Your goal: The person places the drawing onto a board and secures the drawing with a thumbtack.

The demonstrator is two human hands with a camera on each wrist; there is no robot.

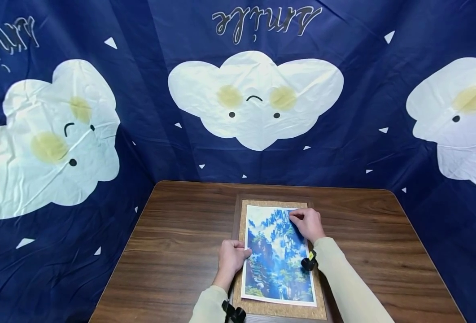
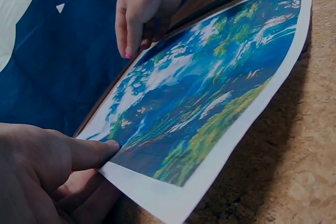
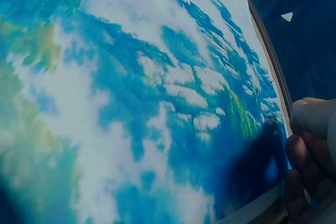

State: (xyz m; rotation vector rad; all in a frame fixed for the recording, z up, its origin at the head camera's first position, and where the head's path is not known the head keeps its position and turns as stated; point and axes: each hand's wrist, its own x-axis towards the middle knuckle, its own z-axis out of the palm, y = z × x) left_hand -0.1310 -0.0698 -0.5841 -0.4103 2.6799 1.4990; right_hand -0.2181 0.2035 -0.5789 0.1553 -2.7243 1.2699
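Observation:
A printed picture of blue mountains and clouds with a white border lies over a cork board in a brown frame. My left hand pinches the picture's left edge, thumb on top. In the left wrist view the near border lifts off the cork and casts a shadow below. My right hand is at the picture's upper right corner, thumb and fingertips together. A small pink pin-like piece shows at those fingertips in the left wrist view; in the right wrist view the fingers hide it.
The board lies on a brown wood-grain table, near its middle. Dark blue cloth with white cloud faces hangs behind the table and along both sides. Each wrist carries a small black camera, the right one hanging over the picture's right edge.

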